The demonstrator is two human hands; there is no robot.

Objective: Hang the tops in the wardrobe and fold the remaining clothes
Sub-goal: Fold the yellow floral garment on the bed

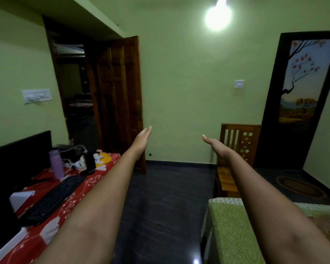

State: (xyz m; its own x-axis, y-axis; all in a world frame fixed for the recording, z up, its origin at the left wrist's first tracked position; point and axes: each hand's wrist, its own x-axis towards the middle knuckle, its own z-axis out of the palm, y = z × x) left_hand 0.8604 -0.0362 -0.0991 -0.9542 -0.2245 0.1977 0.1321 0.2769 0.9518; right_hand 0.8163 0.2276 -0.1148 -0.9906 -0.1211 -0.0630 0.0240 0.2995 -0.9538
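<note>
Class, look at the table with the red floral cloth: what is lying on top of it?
On the red cloth lie a black keyboard, a purple bottle, cables and a small white toy. The cloth hides the tabletop itself.

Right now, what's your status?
Left hand and right hand open, holding nothing. No clothes in view. Open floor ahead.

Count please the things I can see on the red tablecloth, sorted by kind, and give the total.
Keyboard: 1
Purple bottle: 1
Small white toy: 1
Black upright device: 1, too dark to identify
White folded paper: 1
Total: 5
White cables and a yellow item at the far end are too blurred to count. Both hands, left and right, hold nothing.
</note>
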